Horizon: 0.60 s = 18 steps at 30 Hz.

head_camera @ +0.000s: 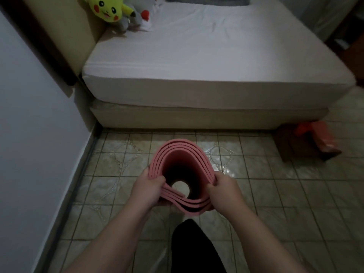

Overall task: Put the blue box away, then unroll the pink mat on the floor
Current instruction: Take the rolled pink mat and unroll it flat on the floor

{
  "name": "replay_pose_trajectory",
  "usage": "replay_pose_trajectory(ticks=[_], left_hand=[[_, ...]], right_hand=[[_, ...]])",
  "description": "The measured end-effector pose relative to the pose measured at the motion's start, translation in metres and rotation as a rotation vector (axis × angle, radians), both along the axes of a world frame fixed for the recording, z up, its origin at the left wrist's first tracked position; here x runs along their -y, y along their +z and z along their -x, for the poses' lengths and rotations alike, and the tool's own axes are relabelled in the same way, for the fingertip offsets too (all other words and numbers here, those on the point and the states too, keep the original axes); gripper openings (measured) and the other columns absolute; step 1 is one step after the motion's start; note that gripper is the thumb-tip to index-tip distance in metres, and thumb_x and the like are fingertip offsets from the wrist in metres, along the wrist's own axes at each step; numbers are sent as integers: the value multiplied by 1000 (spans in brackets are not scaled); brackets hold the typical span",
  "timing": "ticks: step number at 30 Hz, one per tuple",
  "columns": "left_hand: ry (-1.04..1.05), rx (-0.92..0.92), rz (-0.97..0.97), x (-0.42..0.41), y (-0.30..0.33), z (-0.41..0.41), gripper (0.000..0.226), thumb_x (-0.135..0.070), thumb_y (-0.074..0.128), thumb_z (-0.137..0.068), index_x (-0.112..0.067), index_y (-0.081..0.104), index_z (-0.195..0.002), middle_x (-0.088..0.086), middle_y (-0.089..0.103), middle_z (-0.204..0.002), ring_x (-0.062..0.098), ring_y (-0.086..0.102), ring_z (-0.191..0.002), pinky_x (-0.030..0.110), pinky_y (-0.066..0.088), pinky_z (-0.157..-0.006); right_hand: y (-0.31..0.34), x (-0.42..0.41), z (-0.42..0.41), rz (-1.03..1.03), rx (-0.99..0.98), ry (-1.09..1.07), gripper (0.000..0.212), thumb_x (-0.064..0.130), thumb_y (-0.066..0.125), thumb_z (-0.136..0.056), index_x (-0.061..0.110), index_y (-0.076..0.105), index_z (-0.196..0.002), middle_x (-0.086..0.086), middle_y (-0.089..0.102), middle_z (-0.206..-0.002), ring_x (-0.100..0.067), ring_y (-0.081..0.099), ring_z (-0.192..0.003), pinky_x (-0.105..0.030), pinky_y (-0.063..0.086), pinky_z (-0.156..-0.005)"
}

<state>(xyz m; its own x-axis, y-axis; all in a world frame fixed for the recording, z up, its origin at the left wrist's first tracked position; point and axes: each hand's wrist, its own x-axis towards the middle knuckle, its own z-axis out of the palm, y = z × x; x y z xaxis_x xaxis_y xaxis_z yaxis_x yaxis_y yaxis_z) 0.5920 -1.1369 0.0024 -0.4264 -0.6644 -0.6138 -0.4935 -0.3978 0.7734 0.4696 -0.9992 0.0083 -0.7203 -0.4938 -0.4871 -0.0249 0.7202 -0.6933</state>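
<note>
The pink mat (178, 154) is rolled into a loose coil and stands upright above the tiled floor, so I look straight down its hollow centre. My left hand (148, 189) grips the coil's left edge, thumb inside the layers. My right hand (224, 191) grips the right edge the same way. Both hands hold it in front of my body. No blue box is in view.
A bed with a white sheet (197, 56) fills the space ahead, with a yellow plush toy (107, 9) at its far left corner. A wall (29, 115) runs along the left. A brown box with an orange bag (309, 140) sits on the floor at the right. My dark trouser leg (193, 249) is below the mat.
</note>
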Motion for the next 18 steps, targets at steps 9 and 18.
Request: replay_pose_trajectory(ticks=[9,18], left_hand=[[-38,11,35,-144,19,-31,25,-10,49,-78,-26,60,-94,18,71,-87,37,72,-75,57,58,-65],[45,-9,43,-300,14,-36,23,-4,51,-80,-21,64,-89,14,70,-78,30,72,-67,52,60,-62]], right_hand=[[9,-149,-37,12,-2,11,23,5,48,-81,14,64,-94,-9,68,-83,-22,68,-64,-32,58,-49],[8,-303,-38,59,35,119,23,3,51,-84,12,63,-102,-11,69,-84,-23,71,-58,-32,59,-49]])
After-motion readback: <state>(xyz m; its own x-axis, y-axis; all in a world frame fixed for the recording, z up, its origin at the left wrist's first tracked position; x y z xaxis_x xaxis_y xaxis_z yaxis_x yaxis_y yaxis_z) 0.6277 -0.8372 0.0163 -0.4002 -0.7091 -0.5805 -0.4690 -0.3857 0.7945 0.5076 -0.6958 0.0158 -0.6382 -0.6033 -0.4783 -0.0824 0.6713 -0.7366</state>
